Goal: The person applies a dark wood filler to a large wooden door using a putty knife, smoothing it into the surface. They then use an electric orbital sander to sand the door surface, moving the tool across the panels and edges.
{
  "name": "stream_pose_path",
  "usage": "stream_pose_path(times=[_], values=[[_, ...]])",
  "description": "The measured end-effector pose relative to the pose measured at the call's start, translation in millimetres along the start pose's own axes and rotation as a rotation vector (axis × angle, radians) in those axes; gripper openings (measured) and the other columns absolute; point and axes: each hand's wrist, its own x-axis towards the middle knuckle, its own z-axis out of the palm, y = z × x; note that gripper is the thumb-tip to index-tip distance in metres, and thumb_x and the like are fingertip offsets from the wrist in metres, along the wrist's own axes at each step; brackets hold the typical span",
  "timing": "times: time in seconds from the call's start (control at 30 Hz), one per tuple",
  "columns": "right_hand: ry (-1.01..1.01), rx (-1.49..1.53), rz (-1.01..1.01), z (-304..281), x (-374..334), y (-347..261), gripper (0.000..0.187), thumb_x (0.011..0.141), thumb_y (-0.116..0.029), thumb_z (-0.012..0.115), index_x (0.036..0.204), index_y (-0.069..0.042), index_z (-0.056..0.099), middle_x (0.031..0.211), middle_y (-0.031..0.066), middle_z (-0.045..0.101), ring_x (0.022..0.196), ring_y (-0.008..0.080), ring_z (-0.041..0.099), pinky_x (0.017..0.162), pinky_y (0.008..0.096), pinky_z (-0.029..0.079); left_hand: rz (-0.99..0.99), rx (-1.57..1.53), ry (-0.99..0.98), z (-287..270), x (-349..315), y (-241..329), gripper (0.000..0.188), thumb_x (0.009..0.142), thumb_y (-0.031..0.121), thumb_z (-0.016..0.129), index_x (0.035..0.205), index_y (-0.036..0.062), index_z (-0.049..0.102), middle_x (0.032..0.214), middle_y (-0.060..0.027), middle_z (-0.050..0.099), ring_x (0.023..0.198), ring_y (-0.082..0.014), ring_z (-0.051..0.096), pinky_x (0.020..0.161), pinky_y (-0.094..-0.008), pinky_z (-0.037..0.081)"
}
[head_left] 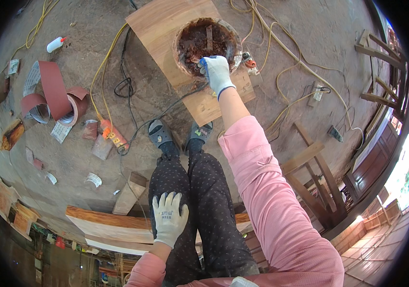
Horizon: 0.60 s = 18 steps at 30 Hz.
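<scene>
A round tub point(237, 51) with a crusted rim holds a dark reddish-brown, lumpy mix point(192, 42). A flat wooden stick point(209, 37) lies in the mix, apart from my hand. My right hand point(218, 74), in a white glove with blue edging, reaches over the tub's near rim. Its fingers are curled down at the mix, and whatever is in them is hidden. My left hand point(170, 218), also gloved, rests flat on my left thigh with the fingers stretched out. The tub stands on a wooden board point(159, 36) on the floor.
A power strip point(113, 134) and loose sandpaper rolls point(53, 91) lie at the left, near a white bottle point(55, 45). Cables point(285, 45) cross the floor. A wooden frame point(317, 177) stands at the right; a wood block point(130, 193) lies by my left leg.
</scene>
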Motion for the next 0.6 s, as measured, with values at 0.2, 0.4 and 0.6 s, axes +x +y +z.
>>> stream_pose_path(times=[0.2, 0.4, 0.6], values=[[0.13, -0.583, -0.275, 4.3, -16.9, -10.3, 0.026, 0.085, -0.026, 0.065, 0.087, -0.002, 0.075, 0.073, 0.0126, 0.072, 0.067, 0.0247, 0.07, 0.067, 0.0374, 0.053, -0.002, 0.017, 0.016, -1.9, -0.2, 1.6, 0.041, 0.091, 0.023, 0.066, 0.128, 0.0068, 0.063, 0.131, -0.0151, 0.061, 0.128, -0.0374, 0.052, 0.115, -0.059, 0.031], [0.103, -0.57, -0.283, 4.0, -22.5, -15.6, 0.027, 0.087, -0.029, 0.065, 0.089, -0.005, 0.076, 0.075, 0.0116, 0.073, 0.072, 0.0265, 0.071, 0.069, 0.038, 0.053, -0.005, 0.006, 0.006, 2.0, -0.9, -0.9, 0.042, 0.092, 0.027, 0.064, 0.129, 0.0057, 0.064, 0.132, -0.0159, 0.061, 0.128, -0.037, 0.051, 0.116, -0.0604, 0.028], [0.124, -0.527, -0.35, 3.1, -13.6, -5.6, 0.028, 0.089, -0.029, 0.066, 0.092, -0.004, 0.076, 0.076, 0.0129, 0.072, 0.071, 0.0273, 0.07, 0.069, 0.0385, 0.053, 0.007, 0.012, 0.021, -2.9, 1.3, 3.6, 0.04, 0.092, 0.023, 0.066, 0.128, 0.0064, 0.063, 0.13, -0.0158, 0.062, 0.126, -0.038, 0.052, 0.114, -0.0596, 0.031]])
